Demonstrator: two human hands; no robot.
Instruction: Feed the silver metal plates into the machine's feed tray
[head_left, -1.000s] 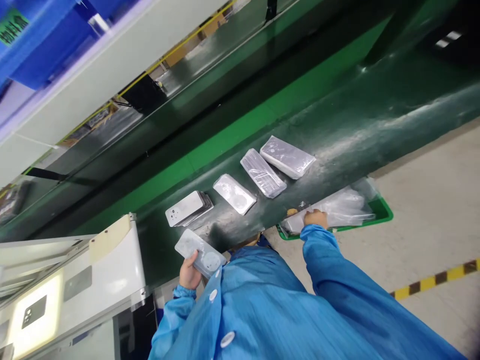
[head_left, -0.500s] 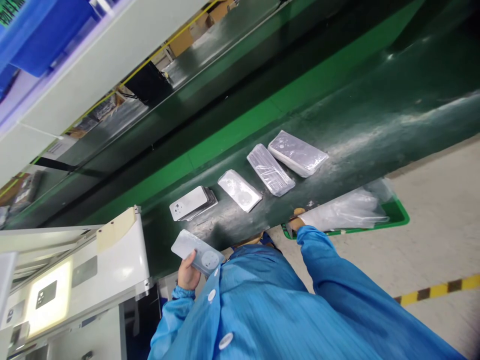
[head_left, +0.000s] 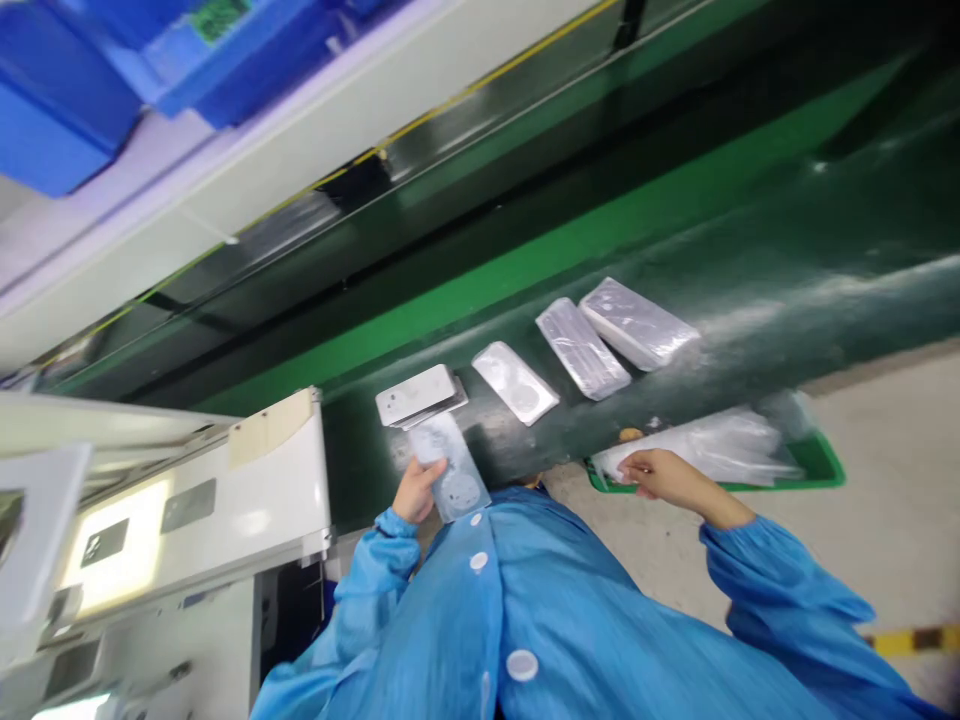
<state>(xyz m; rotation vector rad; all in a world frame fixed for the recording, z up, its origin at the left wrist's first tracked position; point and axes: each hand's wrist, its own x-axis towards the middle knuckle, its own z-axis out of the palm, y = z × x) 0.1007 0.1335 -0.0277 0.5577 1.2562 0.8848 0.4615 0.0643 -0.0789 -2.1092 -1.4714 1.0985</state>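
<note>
Fingers [head_left: 427, 476] of the left hand [head_left: 415, 492] are closed around the near end of a clear phone case [head_left: 452, 468], which is held over the near edge of the belt [head_left: 750, 270]. The case is judged light, thin and slightly flexible, with a smooth, slippery surface. Grip is best taken across both long edges, clear of the round ring mark. The right hand [head_left: 664, 474] rests with curled fingers on limp clear bags [head_left: 720, 445] heaped in a green tray [head_left: 821, 462]; whether it pinches one cannot be told. Just beyond the case lies a stack of white cases [head_left: 418, 396]. To the right lie three bagged cases [head_left: 583, 347], glossy and crinkled.
</note>
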